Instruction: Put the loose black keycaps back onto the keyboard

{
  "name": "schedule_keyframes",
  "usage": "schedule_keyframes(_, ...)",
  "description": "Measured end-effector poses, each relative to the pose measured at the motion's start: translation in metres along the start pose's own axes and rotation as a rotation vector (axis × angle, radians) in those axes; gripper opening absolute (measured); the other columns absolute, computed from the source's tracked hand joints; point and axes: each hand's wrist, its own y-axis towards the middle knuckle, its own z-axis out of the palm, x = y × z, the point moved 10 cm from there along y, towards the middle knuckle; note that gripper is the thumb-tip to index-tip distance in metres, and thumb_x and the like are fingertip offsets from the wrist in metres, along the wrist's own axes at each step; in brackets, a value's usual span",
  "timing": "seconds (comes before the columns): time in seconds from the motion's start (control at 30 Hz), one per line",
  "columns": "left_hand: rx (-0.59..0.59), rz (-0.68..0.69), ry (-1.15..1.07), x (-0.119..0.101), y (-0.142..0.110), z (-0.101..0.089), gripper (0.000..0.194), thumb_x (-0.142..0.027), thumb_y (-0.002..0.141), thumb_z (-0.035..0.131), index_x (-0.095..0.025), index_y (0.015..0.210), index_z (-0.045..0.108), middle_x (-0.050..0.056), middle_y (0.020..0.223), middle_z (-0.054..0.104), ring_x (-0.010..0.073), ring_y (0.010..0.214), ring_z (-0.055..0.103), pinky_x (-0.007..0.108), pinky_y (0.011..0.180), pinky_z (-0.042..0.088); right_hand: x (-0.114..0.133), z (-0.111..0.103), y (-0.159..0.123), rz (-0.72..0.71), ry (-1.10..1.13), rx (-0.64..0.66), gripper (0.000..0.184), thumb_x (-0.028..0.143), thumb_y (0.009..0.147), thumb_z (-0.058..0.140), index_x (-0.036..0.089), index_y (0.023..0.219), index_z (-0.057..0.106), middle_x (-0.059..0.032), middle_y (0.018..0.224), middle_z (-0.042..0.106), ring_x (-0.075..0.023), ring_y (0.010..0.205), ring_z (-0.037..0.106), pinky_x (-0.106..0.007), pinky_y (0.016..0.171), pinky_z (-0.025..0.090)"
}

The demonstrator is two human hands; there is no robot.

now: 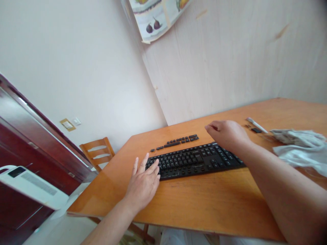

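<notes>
A black computer keyboard (189, 161) lies on the wooden table (199, 200), with its nearest rows bare of keycaps. My left hand (144, 180) rests on the keyboard's left end, fingers spread. Above the right part of the keyboard is my right hand (227, 134), its fingers curled in; whatever they hold, if anything, is hidden. Behind the keyboard, loose black keycaps (182, 140) are laid out in two rows, a long spacebar (172, 144) among them.
At the table's right lie grey and white cloths (301, 146), a white pen-like stick (257, 125) and a small black item (256, 130). A wooden chair (98, 153) stands beyond the left edge. A wall rises behind the table.
</notes>
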Motion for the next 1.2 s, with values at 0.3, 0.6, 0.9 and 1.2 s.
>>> schedule_keyframes(0.3, 0.023, -0.001, 0.019, -0.004, -0.004, 0.004, 0.042, -0.049, 0.094, 0.049, -0.029, 0.126, 0.066, 0.0, 0.145, 0.054, 0.0325, 0.15, 0.02, 0.063, 0.122, 0.006, 0.0, 0.002, 0.0, 0.013, 0.009, 0.015, 0.043, 0.046, 0.094, 0.039, 0.022, 0.076, 0.069, -0.0084, 0.076, 0.07, -0.0216, 0.067, 0.058, -0.031, 0.054, 0.027)
schedule_keyframes(0.6, 0.042, 0.042, 0.023, -0.009, -0.003, 0.005, 0.054, -0.061, 0.09, 0.049, -0.025, 0.127, 0.066, 0.004, 0.143, 0.056, 0.0341, 0.149, 0.022, 0.063, 0.122, 0.005, 0.0, 0.006, -0.002, 0.014, 0.022, 0.04, 0.043, 0.046, 0.093, 0.038, 0.022, 0.076, 0.069, -0.008, 0.077, 0.07, -0.0212, 0.068, 0.058, -0.03, 0.054, 0.027)
schedule_keyframes(0.9, -0.046, -0.024, 0.042, -0.002, -0.001, -0.014, 0.043, -0.052, 0.094, 0.05, -0.027, 0.123, 0.068, 0.002, 0.142, 0.057, 0.0354, 0.147, 0.027, 0.068, 0.119, 0.005, -0.009, 0.011, 0.002, 0.056, 0.007, 0.065, 0.045, 0.048, 0.092, 0.036, 0.022, 0.079, 0.07, -0.009, 0.079, 0.07, -0.022, 0.069, 0.057, -0.031, 0.055, 0.028)
schedule_keyframes(1.2, -0.184, -0.173, -0.169, 0.078, 0.04, -0.01, 0.03, -0.041, 0.093, 0.054, -0.028, 0.112, 0.073, 0.003, 0.121, 0.072, 0.0302, 0.133, 0.047, 0.06, 0.114, 0.03, -0.007, 0.013, 0.001, 0.05, 0.002, 0.059, 0.045, 0.048, 0.093, 0.035, 0.022, 0.081, 0.07, -0.0093, 0.083, 0.071, -0.0226, 0.073, 0.06, -0.031, 0.057, 0.027)
